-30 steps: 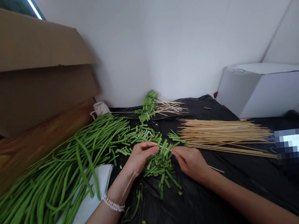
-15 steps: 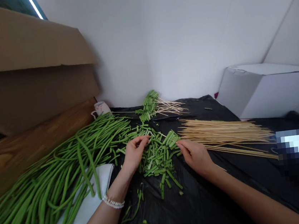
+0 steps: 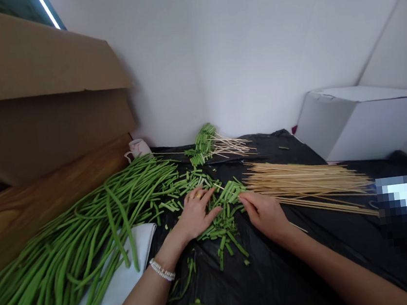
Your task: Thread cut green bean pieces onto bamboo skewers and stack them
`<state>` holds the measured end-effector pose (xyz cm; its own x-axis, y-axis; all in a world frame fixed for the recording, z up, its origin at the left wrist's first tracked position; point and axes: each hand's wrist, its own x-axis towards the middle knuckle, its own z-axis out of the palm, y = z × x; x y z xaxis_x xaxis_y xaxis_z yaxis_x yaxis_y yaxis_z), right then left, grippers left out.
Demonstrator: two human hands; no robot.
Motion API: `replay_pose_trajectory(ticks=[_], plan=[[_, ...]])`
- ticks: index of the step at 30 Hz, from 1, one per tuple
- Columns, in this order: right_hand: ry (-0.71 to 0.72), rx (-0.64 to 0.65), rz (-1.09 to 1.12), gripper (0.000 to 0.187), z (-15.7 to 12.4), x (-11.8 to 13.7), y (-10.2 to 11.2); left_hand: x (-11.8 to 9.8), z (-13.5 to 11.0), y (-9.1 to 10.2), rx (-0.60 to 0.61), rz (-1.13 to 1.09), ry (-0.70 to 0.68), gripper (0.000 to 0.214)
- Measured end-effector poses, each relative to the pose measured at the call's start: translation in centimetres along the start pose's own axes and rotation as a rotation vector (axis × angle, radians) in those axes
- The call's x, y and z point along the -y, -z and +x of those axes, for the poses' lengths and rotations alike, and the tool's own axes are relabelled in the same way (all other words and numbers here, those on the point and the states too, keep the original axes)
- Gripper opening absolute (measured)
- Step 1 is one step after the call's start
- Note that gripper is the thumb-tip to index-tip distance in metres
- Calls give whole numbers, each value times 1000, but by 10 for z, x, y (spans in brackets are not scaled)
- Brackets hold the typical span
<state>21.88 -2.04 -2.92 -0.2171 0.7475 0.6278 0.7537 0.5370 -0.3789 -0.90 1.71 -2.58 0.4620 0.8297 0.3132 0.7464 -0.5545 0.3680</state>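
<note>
L hand (image 3: pixel 195 212) flat, grip open, pinning cut bean pieces (image 3: pixel 218 219). R hand (image 3: pixel 265 211) at 3 o'clock — grip pinched on loaded skewer (image 3: pixel 230 192), pieces within reach.

The work surface was covered by a crinkled black plastic sheet (image 3: pixel 273 281). On it lay a large heap of long whole green beans (image 3: pixel 70 241) at left, partly over a flat white board (image 3: pixel 128 264); a pile of short cut green bean pieces (image 3: pixel 215 210) at centre; a spread of thin bamboo skewers (image 3: pixel 306 182) at right; threaded bean skewers (image 3: pixel 210 144) near the wall. A white box (image 3: pixel 365 122) stood at far right.
</note>
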Motion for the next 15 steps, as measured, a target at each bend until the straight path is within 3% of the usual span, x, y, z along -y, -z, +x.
replay_pose_trajectory(ticks=[8, 12, 15], plan=[[3, 1, -9, 25, 1, 0, 0, -5, 4, 1, -68, -261, 46, 28], [7, 3, -6, 25, 1, 0, 0, -8, 6, 5, -208, -422, 94, 14], [5, -3, 9, 24, 0, 0, 0, -7, 6, 8, -341, -390, 149, 12]])
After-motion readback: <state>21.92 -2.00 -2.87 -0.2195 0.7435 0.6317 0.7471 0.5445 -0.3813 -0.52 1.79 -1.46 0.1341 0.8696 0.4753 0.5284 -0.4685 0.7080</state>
